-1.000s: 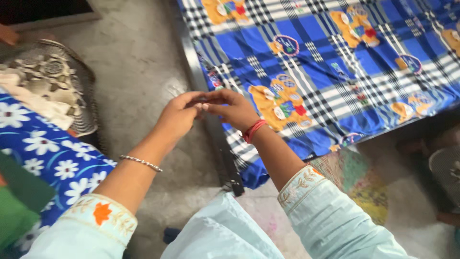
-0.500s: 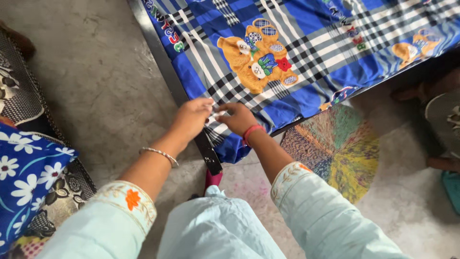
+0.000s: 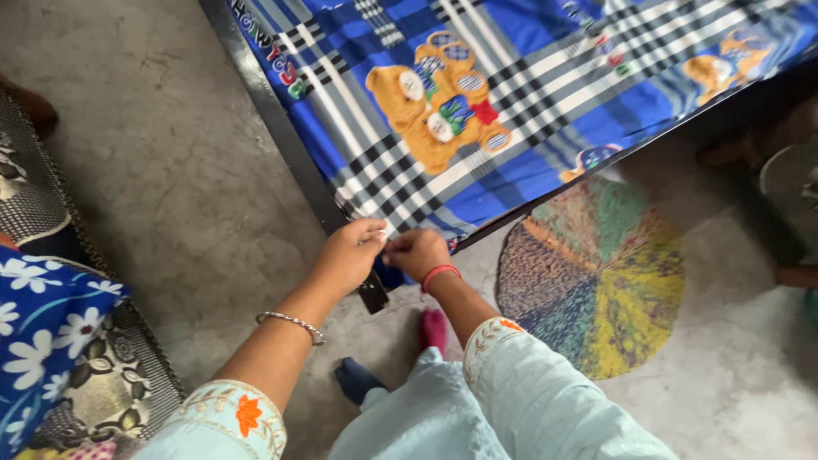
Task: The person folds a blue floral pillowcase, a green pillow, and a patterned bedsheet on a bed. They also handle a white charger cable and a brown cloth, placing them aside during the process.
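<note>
Head view, looking down: blue plaid bedsheet [image 3: 511,102] with orange teddy-bear prints spread over a bed, long axis running from the near corner at lower left up toward the upper right, corner pointing down at the person's feet. Dark bed frame [image 3: 281,128] edging the sheet's left side, slanting from upper left down to the corner. Left hand [image 3: 349,255] and right hand [image 3: 417,253] meeting at that corner, knuckles up, fingers [image 3: 375,230] of each hand pinched shut on the sheet's hem, thumbs nearly touching. Both forearms stretched forward and converging, wrists slightly bent down; thin silver bangle [image 3: 291,322] on the left wrist, red thread band [image 3: 439,274] on the right. Pale sleeves with orange embroidery at the cuffs. Round multicoloured mat [image 3: 596,281] on the grey concrete floor [image 3: 153,170] just right of the hands, partly under the bed.
</note>
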